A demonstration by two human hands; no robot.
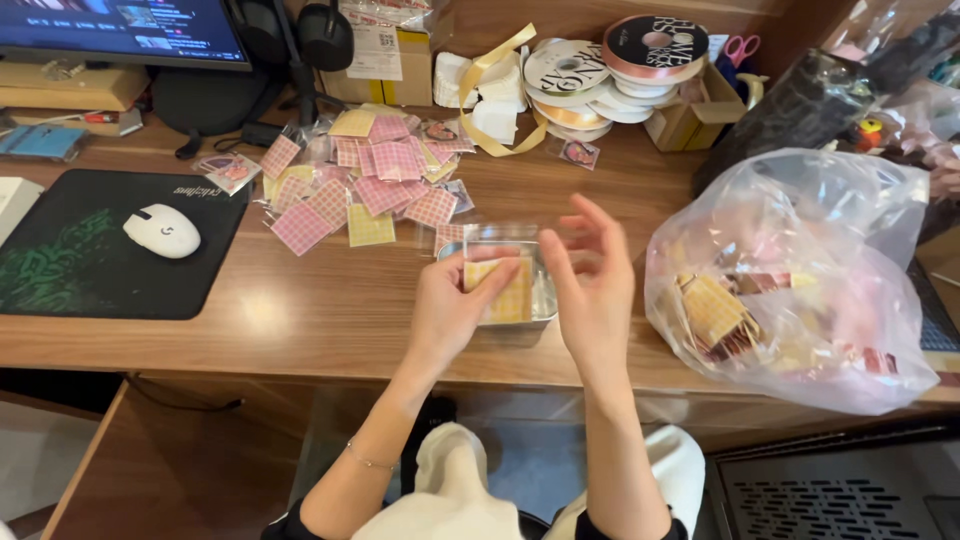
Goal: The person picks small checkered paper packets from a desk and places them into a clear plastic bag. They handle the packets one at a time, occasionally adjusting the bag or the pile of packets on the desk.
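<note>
Since the wooden desk (pixel 330 310) carries everything, I log it first: a long brown top with a black mouse pad (pixel 90 250) and white mouse (pixel 162 231) at far left. At right sits a large clear plastic bag (pixel 800 280), bulging, with yellow and pink checked packets visible through its wall. Toward the back edge stands a stack of ribbon spools (pixel 610 75). Mid-desk lies a loose heap of pink and yellow checked packets (pixel 370 185), spread flat and overlapping.

Just in front of that heap, I see a small clear cellophane sleeve (pixel 515 275), slightly raised off the desk, with a yellow checked card (pixel 505 292) partly inside it. My left hand (pixel 455 310) pinches the near left edge of the sleeve and card, thumb on top, fingers closed on them. My right hand (pixel 590 285) is open, fingers spread and curled upward, touching nothing that I can confirm; it hovers just beside the sleeve's right edge.

Judgement on technique: the sleeve is thin and slippery, so the left pinch should stay firm at one corner without creasing the card. The right hand would do best to steady the sleeve's mouth so the card seats square and flat. Risk: the film buckles or the card goes in skewed. I cannot tell whether the sleeve's flap is sealed.
</note>
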